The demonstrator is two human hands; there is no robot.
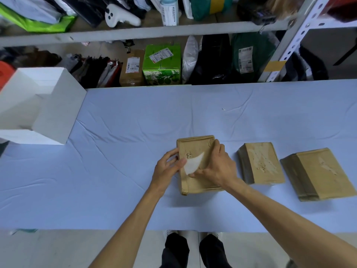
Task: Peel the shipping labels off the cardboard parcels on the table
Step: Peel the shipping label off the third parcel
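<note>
Three brown cardboard parcels lie on the pale blue table (116,171). The left parcel (193,144) carries a white shipping label (193,163), partly lifted and curled off its top. My left hand (166,167) pinches the label's left edge. My right hand (218,165) lies on the parcel's right side with curled fingers, and its thumb touches the label's lower corner. The middle parcel (260,163) and the right parcel (318,173) show torn pale patches on their tops and no label.
A white open box (38,105) stands at the table's left end. Behind the table, metal shelves (146,32) hold bags, a green carton (162,64) and other labelled parcels. The table's front edge is near my legs.
</note>
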